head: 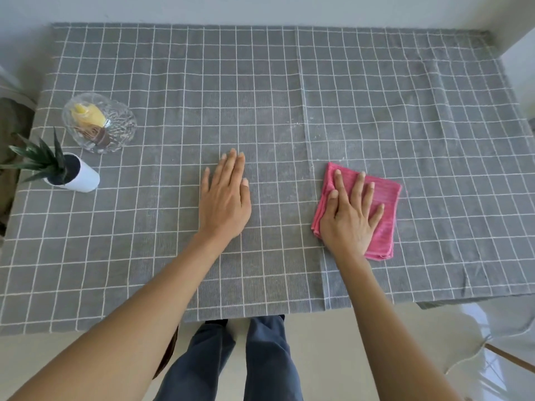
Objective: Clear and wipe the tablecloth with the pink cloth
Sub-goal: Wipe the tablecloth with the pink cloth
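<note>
Head view: right hand [348,219], fingers spread flat, presses the folded pink cloth [382,215] on the grey checked tablecloth [289,96] right of centre; left hand [225,198], fingers straight and together, lies flat at centre; glass jar [100,123] and potted plant [69,173] at left.

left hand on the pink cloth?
No, the right hand presses the pink cloth; the left hand lies flat on the tablecloth.

Soft, even daylight; faint shadows are cast. Glare is seen on the floor [492,351]. Tablecloth [289,82] edges are bowed by wide-angle distortion.
</note>
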